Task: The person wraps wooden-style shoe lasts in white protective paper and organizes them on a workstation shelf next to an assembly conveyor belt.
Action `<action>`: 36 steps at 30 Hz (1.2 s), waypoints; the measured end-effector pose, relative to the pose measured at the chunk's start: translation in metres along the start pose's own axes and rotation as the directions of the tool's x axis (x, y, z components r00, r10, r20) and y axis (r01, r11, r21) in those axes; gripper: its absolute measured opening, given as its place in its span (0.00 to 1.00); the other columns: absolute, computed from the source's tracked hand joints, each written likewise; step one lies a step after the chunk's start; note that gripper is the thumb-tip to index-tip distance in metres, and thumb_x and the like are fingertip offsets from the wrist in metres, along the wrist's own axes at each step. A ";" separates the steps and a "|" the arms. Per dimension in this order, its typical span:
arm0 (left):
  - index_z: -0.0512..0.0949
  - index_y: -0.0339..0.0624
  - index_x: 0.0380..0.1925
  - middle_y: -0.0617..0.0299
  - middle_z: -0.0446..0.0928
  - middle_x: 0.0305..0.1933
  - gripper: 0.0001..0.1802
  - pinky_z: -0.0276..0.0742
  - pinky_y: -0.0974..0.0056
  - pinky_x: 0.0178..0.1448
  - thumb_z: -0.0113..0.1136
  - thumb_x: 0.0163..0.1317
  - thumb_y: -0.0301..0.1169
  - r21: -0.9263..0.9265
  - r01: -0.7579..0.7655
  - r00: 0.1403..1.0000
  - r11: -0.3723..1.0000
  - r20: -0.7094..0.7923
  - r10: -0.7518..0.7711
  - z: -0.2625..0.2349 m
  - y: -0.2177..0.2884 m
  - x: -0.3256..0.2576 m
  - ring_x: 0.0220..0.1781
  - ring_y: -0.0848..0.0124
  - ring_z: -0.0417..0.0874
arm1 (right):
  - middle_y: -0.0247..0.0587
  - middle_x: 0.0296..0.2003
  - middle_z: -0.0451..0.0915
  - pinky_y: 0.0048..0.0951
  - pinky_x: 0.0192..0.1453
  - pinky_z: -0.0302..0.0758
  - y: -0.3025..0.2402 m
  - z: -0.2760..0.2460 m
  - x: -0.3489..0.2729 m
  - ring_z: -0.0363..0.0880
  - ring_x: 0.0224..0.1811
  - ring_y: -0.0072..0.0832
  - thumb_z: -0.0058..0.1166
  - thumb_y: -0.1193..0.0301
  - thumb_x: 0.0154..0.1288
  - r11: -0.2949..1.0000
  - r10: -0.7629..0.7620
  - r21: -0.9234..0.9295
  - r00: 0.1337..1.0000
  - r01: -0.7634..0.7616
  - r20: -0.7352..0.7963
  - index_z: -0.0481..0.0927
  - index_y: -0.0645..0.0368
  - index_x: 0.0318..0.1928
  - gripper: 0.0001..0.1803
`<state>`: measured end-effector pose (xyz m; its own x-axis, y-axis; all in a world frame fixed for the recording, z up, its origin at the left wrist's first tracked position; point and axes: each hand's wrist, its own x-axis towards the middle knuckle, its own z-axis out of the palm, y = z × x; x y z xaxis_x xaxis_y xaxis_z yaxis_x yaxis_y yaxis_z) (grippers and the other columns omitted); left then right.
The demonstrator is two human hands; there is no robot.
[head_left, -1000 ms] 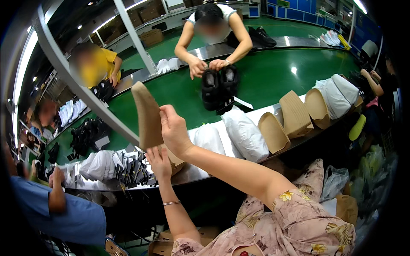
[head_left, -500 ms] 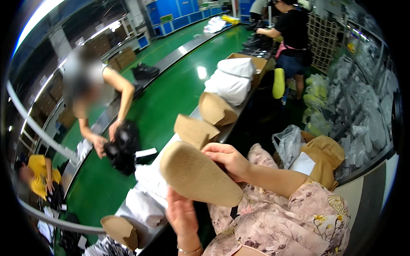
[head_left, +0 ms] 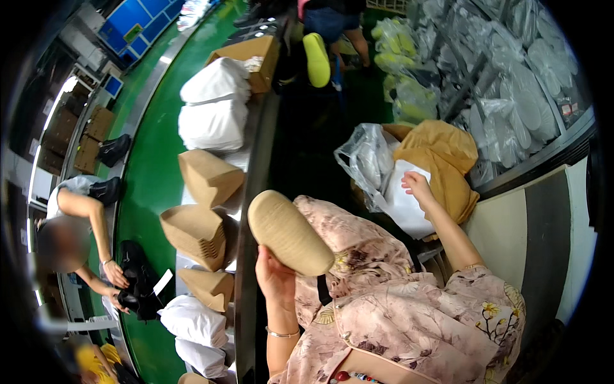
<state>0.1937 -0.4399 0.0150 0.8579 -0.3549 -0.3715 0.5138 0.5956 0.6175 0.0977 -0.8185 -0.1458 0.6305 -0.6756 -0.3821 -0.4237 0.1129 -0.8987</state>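
My left hand (head_left: 276, 279) is shut on a tan oval shoe sole (head_left: 289, 233) and holds it up over my lap, its textured underside facing me. A thin bracelet sits on that wrist. My right hand (head_left: 416, 185) reaches out to the right, fingers apart, and touches the top of a white bag (head_left: 407, 208) that stands inside a tan sack (head_left: 448, 160). A clear plastic bag (head_left: 366, 155) lies just left of them.
A green conveyor belt (head_left: 148, 173) runs along the left, edged with stacks of folded brown card pieces (head_left: 197, 232) and white stuffed bags (head_left: 214, 105). A co-worker's hands (head_left: 115, 281) handle black shoes across the belt. Racks of white soles (head_left: 524, 96) stand at the right.
The view has swung to the right. My right hand has let go of the sole and reached out to the white bag. My left hand still holds the sole.
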 end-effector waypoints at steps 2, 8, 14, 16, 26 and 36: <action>0.68 0.43 0.54 0.57 0.73 0.55 0.23 0.70 0.55 0.59 0.40 0.68 0.46 -0.003 0.018 1.000 1.000 -0.015 -0.018 -0.002 -0.008 0.006 0.56 0.63 0.74 | 0.35 0.35 0.79 0.22 0.34 0.72 0.055 -0.013 -0.001 0.77 0.33 0.22 0.45 0.67 0.65 0.996 0.073 0.039 0.996 -0.074 0.046 0.75 0.61 0.47 0.14; 0.68 0.42 0.55 0.58 0.72 0.57 0.23 0.67 0.56 0.61 0.43 0.68 0.45 0.068 0.095 0.992 0.993 -0.095 -0.088 0.011 -0.044 0.029 0.58 0.64 0.73 | 0.46 0.47 0.76 0.35 0.49 0.72 0.187 0.023 0.044 0.75 0.49 0.39 0.46 0.64 0.65 0.836 -0.271 -0.505 0.962 0.214 -0.040 0.75 0.61 0.49 0.16; 0.66 0.38 0.56 0.58 0.71 0.58 0.24 0.64 0.58 0.63 0.46 0.67 0.42 0.139 0.140 0.979 0.980 -0.167 -0.116 0.017 -0.059 0.035 0.60 0.66 0.71 | 0.43 0.65 0.57 0.63 0.62 0.54 0.173 0.035 0.043 0.55 0.67 0.43 0.30 0.51 0.67 0.426 0.467 -0.895 0.814 0.134 0.345 0.61 0.46 0.64 0.27; 0.68 0.38 0.54 0.58 0.74 0.55 0.22 0.66 0.59 0.61 0.48 0.66 0.41 0.101 0.160 0.973 0.982 -0.184 -0.139 0.019 -0.063 0.039 0.57 0.66 0.73 | 0.42 0.62 0.63 0.64 0.59 0.56 0.161 0.033 0.039 0.60 0.64 0.42 0.29 0.50 0.66 0.496 0.428 -0.867 0.857 0.043 0.288 0.68 0.47 0.58 0.27; 0.69 0.42 0.52 0.58 0.75 0.51 0.22 0.70 0.55 0.56 0.48 0.65 0.45 0.159 0.251 0.961 0.955 -0.161 -0.226 0.011 -0.079 0.061 0.52 0.63 0.76 | 0.40 0.22 0.79 0.33 0.31 0.73 0.221 0.019 0.065 0.77 0.26 0.33 0.53 0.73 0.53 0.979 0.135 -0.151 0.991 -0.137 -0.022 0.80 0.64 0.27 0.07; 0.72 0.40 0.46 0.66 0.76 0.45 0.15 0.70 0.68 0.50 0.55 0.63 0.36 0.243 0.119 0.989 0.963 -0.109 -0.095 0.025 -0.077 0.064 0.48 0.75 0.75 | 0.37 0.17 0.74 0.30 0.26 0.66 0.137 0.000 0.051 0.69 0.21 0.23 0.53 0.71 0.55 0.892 -0.233 -0.380 0.970 0.244 0.076 0.77 0.62 0.23 0.09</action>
<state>0.2085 -0.5265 -0.0391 0.7998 -0.3294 -0.5018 0.5975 0.3563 0.7184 0.0723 -0.8376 -0.2885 0.7594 -0.6258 -0.1779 -0.4717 -0.3413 -0.8131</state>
